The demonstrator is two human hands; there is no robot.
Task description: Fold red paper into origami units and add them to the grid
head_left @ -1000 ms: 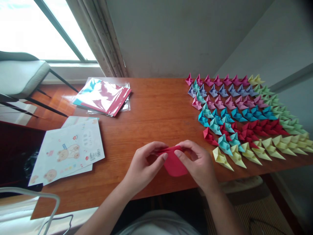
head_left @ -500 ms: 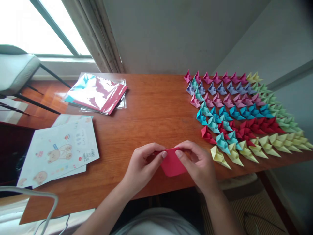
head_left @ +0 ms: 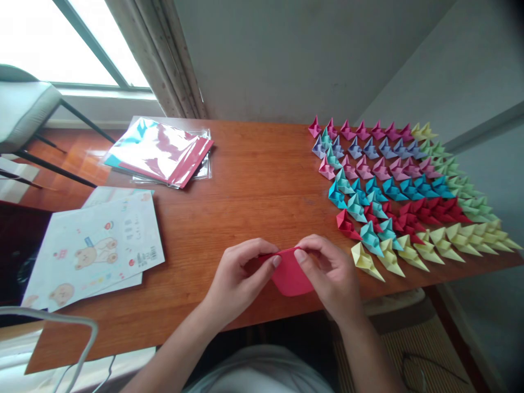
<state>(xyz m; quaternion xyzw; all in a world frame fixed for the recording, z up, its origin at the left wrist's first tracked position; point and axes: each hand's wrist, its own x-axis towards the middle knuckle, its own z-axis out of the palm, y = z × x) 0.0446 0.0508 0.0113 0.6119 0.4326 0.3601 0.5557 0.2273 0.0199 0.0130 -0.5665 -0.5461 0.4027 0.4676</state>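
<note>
A sheet of pinkish-red paper (head_left: pixel 291 275) is held up between both hands above the table's front edge. My left hand (head_left: pixel 241 281) pinches its upper left edge between thumb and fingers. At the upper right edge, my right hand (head_left: pixel 329 273) grips the paper the same way, thumb on the near face. The top edge looks folded or bent, and the fingers behind it are mostly hidden. Just right of my right hand sit folded pale yellow paper boats (head_left: pixel 366 263) and a red paper boat (head_left: pixel 347 225).
Rows of folded paper boats in several colours, blue ones (head_left: pixel 393 189) among them, cover the right of the wooden table (head_left: pixel 245 180). Plastic-wrapped coloured paper (head_left: pixel 159 153) and bear-printed packets (head_left: pixel 123 218) lie left. A white cable (head_left: pixel 53 310) curves at lower left; a chair (head_left: pixel 24 109) stands beyond.
The view has shifted slightly. Both hands keep their pinch on the red paper, whose lower part has tilted a little; its grip points look nearly unchanged.
</note>
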